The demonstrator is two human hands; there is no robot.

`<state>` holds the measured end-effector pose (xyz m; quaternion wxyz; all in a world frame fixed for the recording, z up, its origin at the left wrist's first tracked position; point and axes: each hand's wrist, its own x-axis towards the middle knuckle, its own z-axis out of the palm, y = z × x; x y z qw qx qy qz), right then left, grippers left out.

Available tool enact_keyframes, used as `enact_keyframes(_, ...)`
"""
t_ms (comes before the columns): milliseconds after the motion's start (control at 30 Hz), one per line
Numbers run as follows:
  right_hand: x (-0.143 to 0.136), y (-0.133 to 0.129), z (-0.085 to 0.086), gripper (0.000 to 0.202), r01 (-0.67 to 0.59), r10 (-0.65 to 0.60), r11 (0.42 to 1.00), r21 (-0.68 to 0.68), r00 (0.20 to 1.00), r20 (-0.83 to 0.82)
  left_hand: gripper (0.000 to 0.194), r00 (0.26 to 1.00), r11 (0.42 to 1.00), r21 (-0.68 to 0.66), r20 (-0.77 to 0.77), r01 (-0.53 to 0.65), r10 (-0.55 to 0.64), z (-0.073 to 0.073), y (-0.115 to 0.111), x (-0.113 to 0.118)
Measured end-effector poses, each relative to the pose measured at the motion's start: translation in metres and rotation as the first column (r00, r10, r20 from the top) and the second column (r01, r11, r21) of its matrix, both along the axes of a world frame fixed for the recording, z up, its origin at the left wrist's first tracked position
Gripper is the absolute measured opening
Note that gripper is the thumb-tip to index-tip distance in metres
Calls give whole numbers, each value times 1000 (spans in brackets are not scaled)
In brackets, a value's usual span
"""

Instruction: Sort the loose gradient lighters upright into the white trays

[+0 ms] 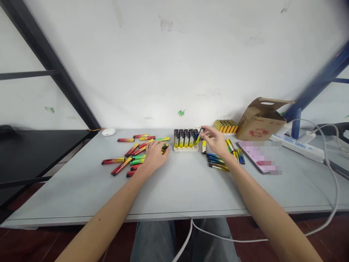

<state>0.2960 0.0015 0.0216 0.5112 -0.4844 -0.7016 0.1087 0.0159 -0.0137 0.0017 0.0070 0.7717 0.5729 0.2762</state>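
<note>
Several lighters with black tops (186, 137) stand upright in rows in a white tray (186, 149) near the wall. At the tray's right end, my right hand (216, 141) pinches a tilted yellow-and-blue lighter (200, 135) between thumb and fingers. My left hand (156, 155) is to the left of the tray, low over loose lighters, its fingers closed round a yellowish lighter (164, 148) with a dark end. Most of that lighter is hidden by the hand. Red-and-yellow lighters (121, 166) and green ones (137, 161) lie scattered around my left hand.
Blue lighters (215, 158) and yellow ones lie beneath my right forearm. Behind stand a block of yellow-orange cylinders (226, 126) and an open cardboard box (257, 122). A phone-like slab (255, 157), a power strip (300, 145) and a white cable (336, 185) are on the right; a white case (108, 132) sits at left.
</note>
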Motion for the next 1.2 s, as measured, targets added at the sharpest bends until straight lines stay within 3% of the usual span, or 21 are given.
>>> enact_keyframes(133,4,-1,7,40,36,-37,999,-11,994,-104,23,1000,1000,0,3,6,-6,0,-1,0)
enact_keyframes(300,1,-2,4,39,0,-3,999,-43,998,-59,22,1000,1000,0,13,9,-9,-1,-1,0)
enact_keyframes(533,-2,-2,-5,31,-62,74,995,-76,982,172,22,1000,1000,3,10,8,-8,-2,0,0)
enact_keyframes(700,-3,-7,-4,36,20,-12,1000,-21,944,331,27,1000,999,45,14,25,-26,1,-2,2)
enact_keyframes(833,-7,-9,-2,42,75,-108,991,109,932,345,40,989,984,136,76,119,-130,4,-4,4)
enact_keyframes(967,-14,-8,-1,40,16,-94,982,190,909,406,48,975,965,172,69,198,-213,9,0,9)
enact_keyframes(1200,-35,-1,-5,34,-78,-25,971,225,906,423,35,945,911,261,-7,319,-328,20,23,30)
